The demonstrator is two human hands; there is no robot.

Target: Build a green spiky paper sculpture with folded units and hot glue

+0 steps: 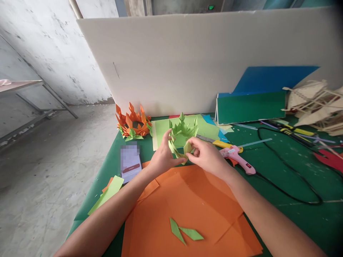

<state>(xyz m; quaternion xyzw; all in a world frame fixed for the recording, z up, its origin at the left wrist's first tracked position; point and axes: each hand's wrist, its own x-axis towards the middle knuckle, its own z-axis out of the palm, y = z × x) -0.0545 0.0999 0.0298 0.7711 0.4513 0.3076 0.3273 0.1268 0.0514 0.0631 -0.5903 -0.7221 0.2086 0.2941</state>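
Between my two hands is a light green folded-paper crown (pixel 175 150), a ring with pointed leaf shapes standing up around it. My left hand (pixel 165 154) grips the ring's left side, thumb at the front and fingers at the back. With thumb and fingers my right hand (pixel 205 154) pinches a green folded paper leaf (pixel 187 148) against the ring's front right. Whether the leaf is fixed to the ring I cannot tell. Two loose green folded leaves (pixel 177 230) lie on the orange paper sheets (pixel 160 200) nearer to me.
An orange paper crown (pixel 133 123) stands at the back left, with a phone (pixel 130 162) in front of it. To the right lie a pink glue gun (pixel 238 159) with a looping black cord (pixel 291 194) and a yellow cutter (pixel 223 144). A white board (pixel 171 64) rises behind the table.
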